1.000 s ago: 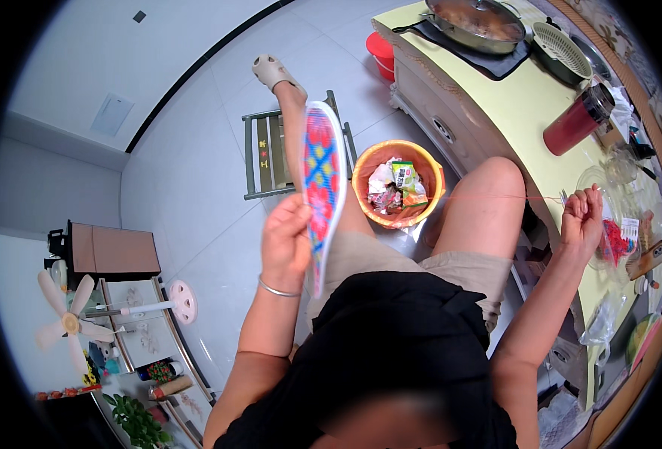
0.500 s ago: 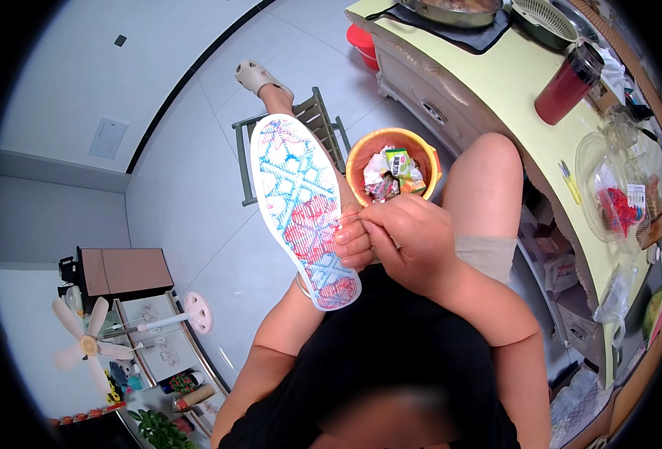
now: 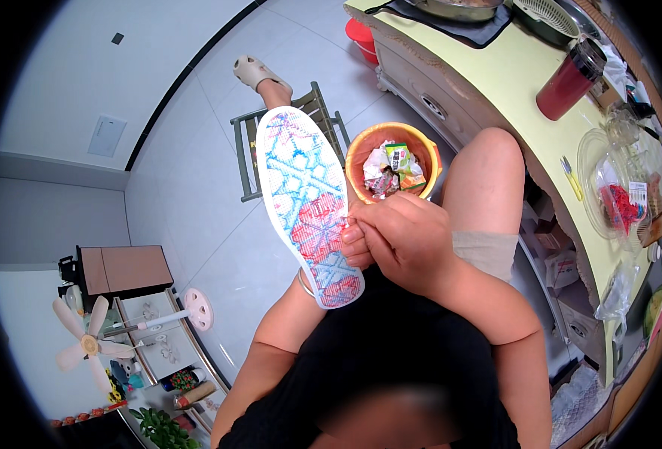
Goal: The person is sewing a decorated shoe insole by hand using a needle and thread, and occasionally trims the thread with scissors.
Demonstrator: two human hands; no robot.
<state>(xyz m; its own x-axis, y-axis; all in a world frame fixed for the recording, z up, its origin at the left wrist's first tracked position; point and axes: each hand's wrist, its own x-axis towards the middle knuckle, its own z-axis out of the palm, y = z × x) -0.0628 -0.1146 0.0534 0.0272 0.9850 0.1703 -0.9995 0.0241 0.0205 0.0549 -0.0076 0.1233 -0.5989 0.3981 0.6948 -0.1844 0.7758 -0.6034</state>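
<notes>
A white embroidered insole (image 3: 304, 183), stitched in blue and red, is held up in front of my body with its toe end pointing away. My left hand (image 3: 355, 248) grips it from behind, its fingers curled at the right edge; the rest of that hand is hidden behind the insole. My right hand (image 3: 409, 232) is closed in a pinch, its thumb and forefinger touching the insole's right edge beside the left fingers. Whatever sits in this pinch is too small to make out. A bracelet (image 3: 305, 284) shows at my left wrist.
A yellow-rimmed bin (image 3: 355, 165) with wrappers stands just beyond my hands. Behind the insole is a folding stool (image 3: 312, 112). On the right, a pale table (image 3: 525, 97) bears a dark red flask (image 3: 566, 86), scissors (image 3: 570, 179) and a clear plastic container (image 3: 596, 161) with red thread.
The insole has shifted slightly right and up. My right fingertips have moved in a little closer to its edge, and both hands keep their grip.
</notes>
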